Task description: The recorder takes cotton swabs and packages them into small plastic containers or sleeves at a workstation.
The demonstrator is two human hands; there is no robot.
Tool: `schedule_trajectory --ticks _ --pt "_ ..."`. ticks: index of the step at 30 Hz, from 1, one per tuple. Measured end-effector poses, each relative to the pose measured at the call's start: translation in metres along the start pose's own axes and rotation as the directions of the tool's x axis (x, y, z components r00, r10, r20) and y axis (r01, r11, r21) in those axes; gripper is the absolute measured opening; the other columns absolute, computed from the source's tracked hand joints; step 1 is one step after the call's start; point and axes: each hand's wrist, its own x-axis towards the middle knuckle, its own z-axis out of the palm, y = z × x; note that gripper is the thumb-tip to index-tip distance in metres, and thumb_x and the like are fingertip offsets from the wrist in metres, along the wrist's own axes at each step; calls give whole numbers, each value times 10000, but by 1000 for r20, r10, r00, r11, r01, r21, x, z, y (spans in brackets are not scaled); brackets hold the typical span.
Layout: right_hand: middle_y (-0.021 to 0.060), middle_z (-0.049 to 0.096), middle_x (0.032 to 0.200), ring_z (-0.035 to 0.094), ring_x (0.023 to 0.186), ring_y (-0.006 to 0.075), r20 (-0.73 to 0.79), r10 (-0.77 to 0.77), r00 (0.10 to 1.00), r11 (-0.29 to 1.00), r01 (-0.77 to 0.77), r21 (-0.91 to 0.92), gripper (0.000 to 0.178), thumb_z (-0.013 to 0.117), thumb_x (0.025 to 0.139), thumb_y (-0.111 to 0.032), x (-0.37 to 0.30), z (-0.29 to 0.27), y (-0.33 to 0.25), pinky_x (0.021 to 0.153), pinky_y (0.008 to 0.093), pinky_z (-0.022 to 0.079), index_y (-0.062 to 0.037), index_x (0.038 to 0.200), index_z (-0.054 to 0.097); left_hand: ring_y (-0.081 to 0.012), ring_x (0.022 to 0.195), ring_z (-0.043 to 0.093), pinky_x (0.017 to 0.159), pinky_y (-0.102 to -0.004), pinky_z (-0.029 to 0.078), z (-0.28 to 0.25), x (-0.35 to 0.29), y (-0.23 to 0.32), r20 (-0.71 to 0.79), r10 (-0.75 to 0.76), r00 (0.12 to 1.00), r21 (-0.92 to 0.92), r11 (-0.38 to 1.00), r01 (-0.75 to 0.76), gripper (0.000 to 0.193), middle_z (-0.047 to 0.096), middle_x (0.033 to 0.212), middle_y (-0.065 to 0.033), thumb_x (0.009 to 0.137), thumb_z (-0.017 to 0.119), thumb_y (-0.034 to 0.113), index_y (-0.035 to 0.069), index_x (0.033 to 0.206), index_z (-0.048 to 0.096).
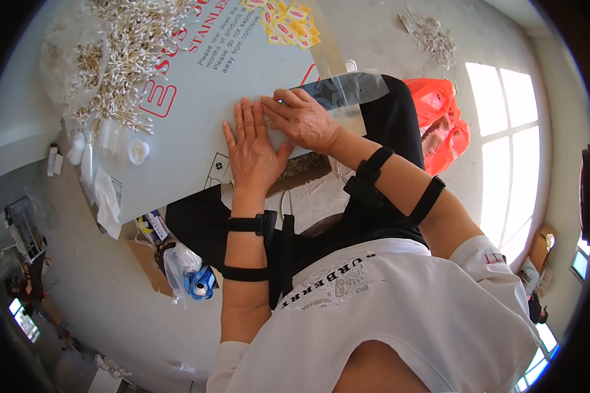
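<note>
- It looks like a small workshop.
- A big heap of cotton swabs (128, 56) sits on the table (190, 154), near many little yellow papers (288, 26).
- Thin white sticks (430, 38) lie on the plain gray floor (151, 331).
- Another person (537, 308) is far off at the right.

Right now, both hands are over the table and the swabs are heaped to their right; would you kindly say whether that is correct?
Not quite: the left hand and right hand are over the table, but the head view shows the swabs heaped to their left, not their right.
</note>
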Motion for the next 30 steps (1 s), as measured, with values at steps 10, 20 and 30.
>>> schedule_trajectory --ticks 10,20,30 --pt "91 530 1353 473 1179 256 1 -8 1000 996 8 -86 537 665 667 -238 -4 2 -3 954 388 390 -2 1148 632 -291 1473 157 1178 -523 93 0 -6 -2 30 35 999 -10 999 -34 982 215 1568 -180 765 732 424 4 1496 227" --pt "68 631 1195 549 1054 288 -234 325 916 923 -254 288 346 689 732 -84 -15 -7 -2 900 410 460 -68 1077 676 -290 1478 128 1180 -522 83 2 -1 0 44 31 999 20 999 -31 965 182 1580 -168 791 693 484 21 1498 228" --pt "58 560 839 576 818 265 -191 316 929 924 -256 285 113 671 711 -74 -3 5 -1 734 370 491 -73 807 612 -294 1476 143 1168 -554 92 2 -2 -1 20 37 999 9 999 -37 949 201 1576 -165 790 691 476 33 1500 243"
